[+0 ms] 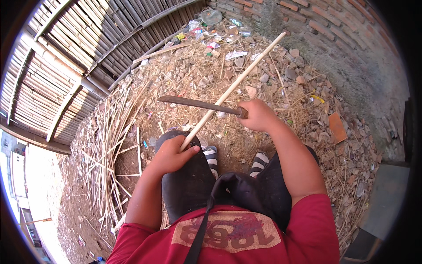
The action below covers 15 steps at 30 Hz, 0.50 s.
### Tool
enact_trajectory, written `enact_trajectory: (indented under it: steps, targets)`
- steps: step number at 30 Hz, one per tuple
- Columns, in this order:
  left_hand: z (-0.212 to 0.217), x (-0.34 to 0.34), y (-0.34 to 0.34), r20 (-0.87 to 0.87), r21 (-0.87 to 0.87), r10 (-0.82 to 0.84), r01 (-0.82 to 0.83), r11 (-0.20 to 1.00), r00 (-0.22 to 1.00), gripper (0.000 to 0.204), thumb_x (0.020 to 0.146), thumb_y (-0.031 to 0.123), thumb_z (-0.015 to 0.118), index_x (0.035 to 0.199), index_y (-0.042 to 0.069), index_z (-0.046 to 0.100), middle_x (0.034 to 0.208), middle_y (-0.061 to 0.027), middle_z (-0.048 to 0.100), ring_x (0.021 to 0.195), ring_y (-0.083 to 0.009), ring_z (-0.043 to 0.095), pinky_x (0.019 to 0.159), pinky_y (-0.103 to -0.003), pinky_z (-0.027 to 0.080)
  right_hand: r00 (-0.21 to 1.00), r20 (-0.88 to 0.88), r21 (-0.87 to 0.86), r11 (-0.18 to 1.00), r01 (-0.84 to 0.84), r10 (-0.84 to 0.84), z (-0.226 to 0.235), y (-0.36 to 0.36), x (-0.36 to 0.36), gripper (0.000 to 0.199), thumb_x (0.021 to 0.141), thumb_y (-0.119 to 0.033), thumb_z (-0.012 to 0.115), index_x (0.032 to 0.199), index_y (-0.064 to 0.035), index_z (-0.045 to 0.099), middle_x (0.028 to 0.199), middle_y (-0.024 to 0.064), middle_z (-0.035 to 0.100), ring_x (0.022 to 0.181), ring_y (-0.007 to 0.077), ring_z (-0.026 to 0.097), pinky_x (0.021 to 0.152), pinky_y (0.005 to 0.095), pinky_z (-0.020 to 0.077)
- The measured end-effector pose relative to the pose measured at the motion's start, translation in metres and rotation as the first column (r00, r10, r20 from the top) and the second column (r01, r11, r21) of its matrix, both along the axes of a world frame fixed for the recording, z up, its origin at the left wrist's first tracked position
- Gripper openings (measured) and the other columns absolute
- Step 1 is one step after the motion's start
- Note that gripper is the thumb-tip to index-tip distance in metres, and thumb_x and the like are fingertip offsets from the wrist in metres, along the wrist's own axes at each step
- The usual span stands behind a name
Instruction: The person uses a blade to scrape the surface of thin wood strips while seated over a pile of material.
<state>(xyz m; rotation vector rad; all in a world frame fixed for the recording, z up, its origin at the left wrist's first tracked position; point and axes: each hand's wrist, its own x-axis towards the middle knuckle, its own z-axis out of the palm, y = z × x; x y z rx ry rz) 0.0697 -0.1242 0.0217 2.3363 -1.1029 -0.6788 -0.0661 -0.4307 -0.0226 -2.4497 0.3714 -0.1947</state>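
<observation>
My left hand (pixel 172 154) is closed around the lower end of a long pale bamboo strip (pixel 237 81), just above my left knee. The strip slants up and away to the right, its far end pointing toward the brick wall. My right hand (pixel 258 115) grips the handle of a machete (pixel 193 102) with a dark, worn blade. The blade points left and crosses the strip a little way above my left hand. Whether its edge touches or bites into the strip, I cannot tell.
A loose pile of thin bamboo strips (pixel 107 154) lies on the ground to my left. Beyond it stands a bamboo slat fence (pixel 57 66). A brick wall (pixel 347 48) rises at the far right. Stones, dry straw and plastic litter (pixel 213 45) cover the ground, with a broken orange tile (pixel 337 127) at right.
</observation>
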Motion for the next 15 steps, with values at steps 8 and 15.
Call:
enact_trajectory:
  steps: [8,15]
  targets:
    - [-0.011,-0.002,-0.006,-0.107,-0.065,0.022,-0.029,0.997,0.994,0.044,0.089,0.044,0.074,0.086,0.001,0.062,0.076,-0.0186,0.065,0.072,-0.0362,0.065,0.067,-0.044,0.049,1.0,-0.022,0.052,0.999,0.006,-0.005,0.004,0.018,-0.002,0.021,0.077,-0.023,0.071,0.088,-0.0055,0.067,0.076,0.0163,0.067,0.072,0.035,0.064,0.068,0.0433,0.0497]
    - [-0.015,-0.002,-0.008,0.009,-0.045,-0.008,0.009,0.999,1.0,0.042,0.087,0.041,0.076,0.085,0.001,0.061,0.076,-0.0184,0.065,0.074,-0.0375,0.065,0.068,-0.045,0.05,0.97,0.064,0.189,0.957,0.22,-0.235,-0.005,-0.017,0.001,0.021,0.081,-0.022,0.073,0.084,-0.0031,0.064,0.073,0.0118,0.064,0.068,0.0259,0.063,0.064,0.041,0.0469]
